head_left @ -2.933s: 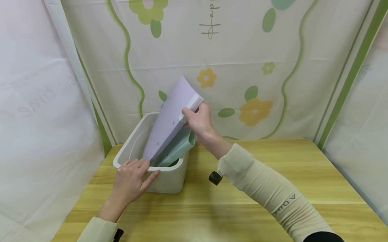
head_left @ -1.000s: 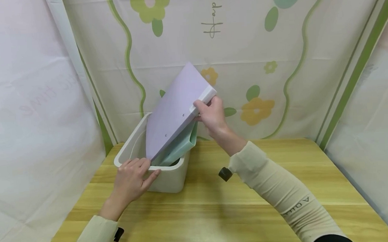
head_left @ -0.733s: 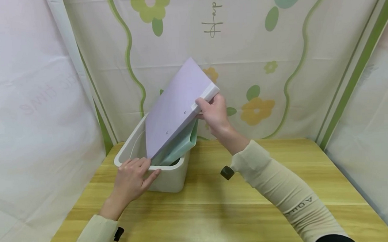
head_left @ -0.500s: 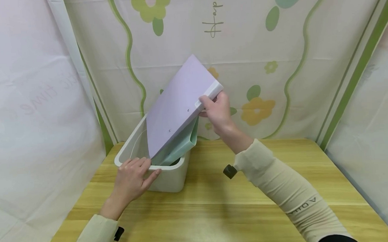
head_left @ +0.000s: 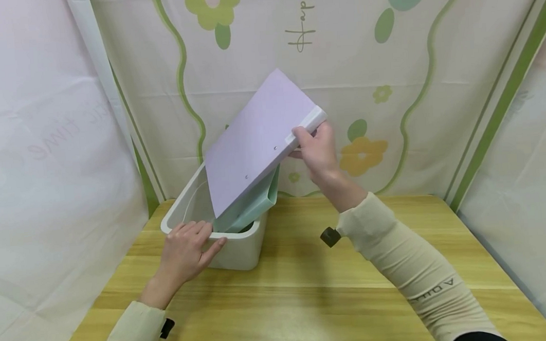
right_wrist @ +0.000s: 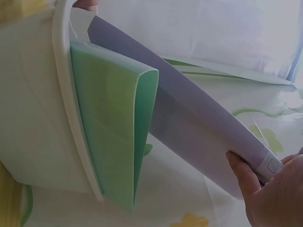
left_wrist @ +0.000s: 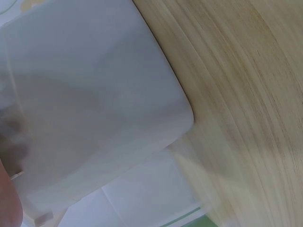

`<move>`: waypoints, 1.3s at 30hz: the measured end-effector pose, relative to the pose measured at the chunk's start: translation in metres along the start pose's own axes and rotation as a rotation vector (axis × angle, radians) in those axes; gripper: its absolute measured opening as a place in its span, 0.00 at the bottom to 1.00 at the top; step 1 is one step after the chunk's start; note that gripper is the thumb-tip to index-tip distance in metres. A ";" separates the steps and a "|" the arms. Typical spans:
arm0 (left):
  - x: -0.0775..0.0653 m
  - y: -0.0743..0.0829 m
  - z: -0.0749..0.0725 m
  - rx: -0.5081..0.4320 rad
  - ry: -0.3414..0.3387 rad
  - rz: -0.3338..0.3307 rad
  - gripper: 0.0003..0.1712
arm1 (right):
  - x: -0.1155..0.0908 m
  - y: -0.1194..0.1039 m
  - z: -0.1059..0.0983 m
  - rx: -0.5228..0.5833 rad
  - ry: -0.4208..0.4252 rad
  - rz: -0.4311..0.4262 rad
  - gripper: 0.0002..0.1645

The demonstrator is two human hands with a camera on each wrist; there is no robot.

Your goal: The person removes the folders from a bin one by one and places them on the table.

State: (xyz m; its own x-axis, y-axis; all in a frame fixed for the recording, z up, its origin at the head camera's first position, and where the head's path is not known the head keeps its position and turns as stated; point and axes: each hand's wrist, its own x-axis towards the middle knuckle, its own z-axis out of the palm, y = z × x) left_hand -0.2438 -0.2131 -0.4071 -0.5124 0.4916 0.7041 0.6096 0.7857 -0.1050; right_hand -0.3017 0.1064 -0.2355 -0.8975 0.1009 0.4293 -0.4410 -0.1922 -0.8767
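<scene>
In the head view my right hand (head_left: 320, 150) grips a lilac ring binder (head_left: 257, 140) by its white-labelled spine end, thumb on the near face. The binder slants up and right above a white bin (head_left: 235, 255), its lower corner over the opening. My left hand (head_left: 184, 252) holds the bin's front rim, fingers over the edge and thumb along it. Inside the bin leans a mint green folder (head_left: 253, 205), partly behind the lilac one. The right wrist view shows the green folder (right_wrist: 111, 113) standing against the rim, apart from the lilac binder's spine.
The bin stands at the back left of a wooden table (head_left: 307, 302). Behind it hangs a white curtain (head_left: 341, 59) with printed flowers, and another white sheet (head_left: 47, 203) stands at the left. The left wrist view is mostly the bin's outer wall (left_wrist: 104, 94).
My right hand has moved up and to the right, drawing the lilac binder farther out of the bin. The left hand has stayed on the rim, and the green folder has hardly moved.
</scene>
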 end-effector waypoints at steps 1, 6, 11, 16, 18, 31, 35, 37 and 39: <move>0.000 0.000 0.000 0.000 -0.002 -0.001 0.33 | 0.000 -0.001 -0.001 -0.003 0.002 0.001 0.24; -0.001 0.001 0.000 -0.002 -0.002 -0.001 0.33 | 0.003 -0.008 -0.007 -0.010 0.011 0.016 0.26; -0.001 0.001 0.000 0.004 0.016 0.002 0.33 | 0.006 -0.012 -0.011 -0.001 0.023 0.039 0.25; 0.000 0.001 0.000 0.001 0.028 0.004 0.33 | 0.010 -0.016 -0.015 0.018 0.029 0.042 0.24; 0.000 0.001 0.000 -0.002 0.032 0.005 0.33 | 0.012 -0.018 -0.017 0.027 0.034 0.047 0.24; -0.001 0.001 0.000 0.007 0.048 0.016 0.33 | 0.020 -0.036 -0.030 0.048 0.099 0.128 0.24; -0.001 0.001 0.000 0.012 0.039 0.014 0.34 | 0.021 -0.040 -0.033 0.048 0.119 0.145 0.23; -0.001 0.002 0.000 0.012 0.035 0.014 0.34 | 0.021 -0.042 -0.034 0.049 0.127 0.155 0.23; -0.001 0.002 -0.001 0.010 0.034 0.013 0.34 | 0.021 -0.043 -0.036 0.053 0.131 0.164 0.22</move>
State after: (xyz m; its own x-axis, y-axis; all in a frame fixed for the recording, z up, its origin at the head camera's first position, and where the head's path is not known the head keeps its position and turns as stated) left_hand -0.2417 -0.2122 -0.4071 -0.4832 0.4886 0.7265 0.6096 0.7834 -0.1214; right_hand -0.3013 0.1520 -0.1961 -0.9504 0.1895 0.2468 -0.2918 -0.2672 -0.9184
